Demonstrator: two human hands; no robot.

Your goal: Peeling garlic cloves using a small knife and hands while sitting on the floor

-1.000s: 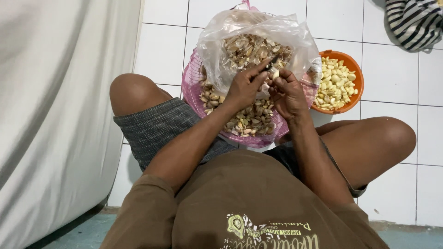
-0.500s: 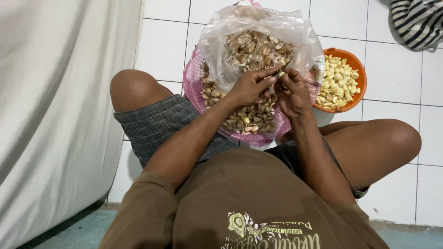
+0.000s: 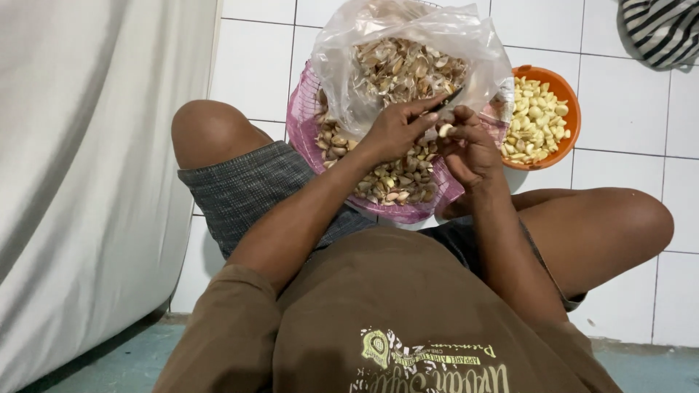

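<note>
Two hands (image 3: 437, 138) — pale smooth garlic clove (image 3: 445, 130), dark blade (image 3: 450, 99)

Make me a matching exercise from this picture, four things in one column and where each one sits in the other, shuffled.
Things:
1. orange bowl
2. clear plastic bag
3. pink basket
4. striped cloth

Places or states:
A. top right corner, on the tiles
B. under the hands, holding unpeeled cloves
C. right of the basket, full of peeled cloves
D. in the basket, full of papery skins

Pairs: 1-C, 2-D, 3-B, 4-A
</note>
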